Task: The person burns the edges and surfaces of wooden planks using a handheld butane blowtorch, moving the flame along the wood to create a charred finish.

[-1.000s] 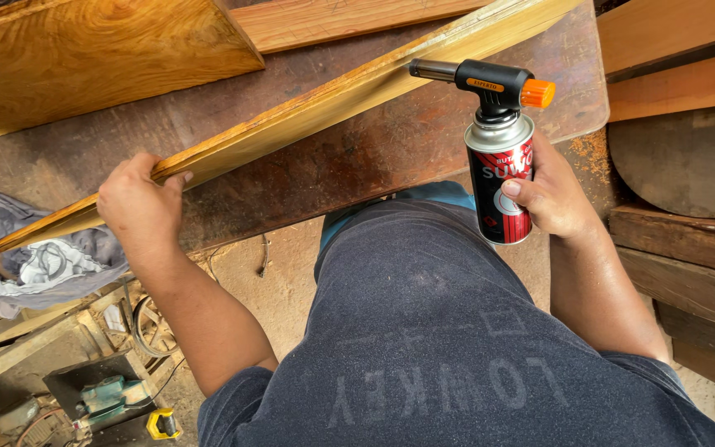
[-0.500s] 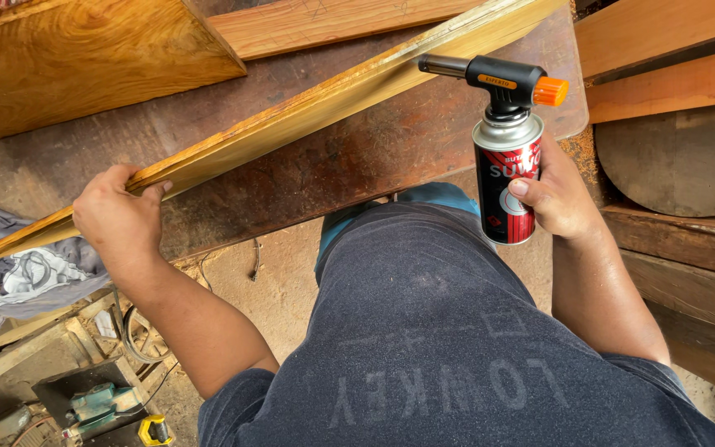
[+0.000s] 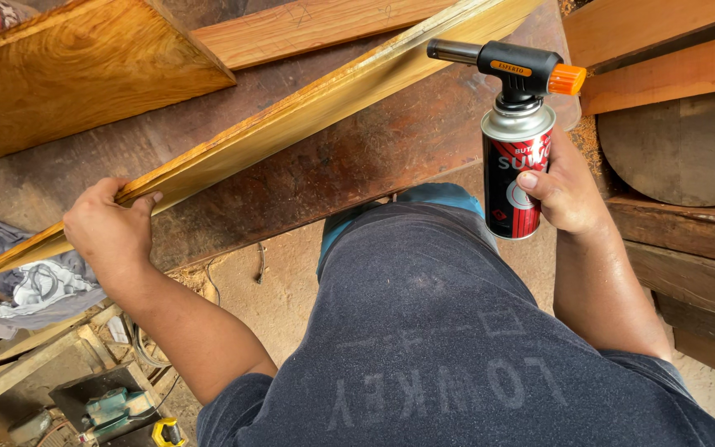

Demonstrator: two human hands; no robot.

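Fingers of the left hand [image 3: 109,236] curl over the upper edge of a long, pale wooden plank [image 3: 291,124] near its lower left end, thumb side underneath, so the hand is clamped on the board. The plank stands on edge and runs diagonally from the lower left up toward the top right, leaning against a dark brown slab [image 3: 333,178] that serves as the work surface.

The right hand [image 3: 568,194] is wrapped tight around a red and black gas canister [image 3: 513,178], thumb pressed flat on its front. A black blowtorch head [image 3: 506,66] with an orange knob [image 3: 567,79] sits on top of the canister; its nozzle points left, just beside the plank's face near the slab's right end. Whether a flame burns at the nozzle cannot be told.

A broad, golden wooden board [image 3: 76,79] lies at the slab's top left corner, with a reddish plank [image 3: 308,29] beside it. More reddish timbers [image 3: 664,50] are stacked at the right, along with a round dark wooden piece [image 3: 680,149]. A crumpled grey cloth [image 3: 31,285] lies below the slab's left end, and a green power tool [image 3: 117,410] sits on the floor at the lower left.
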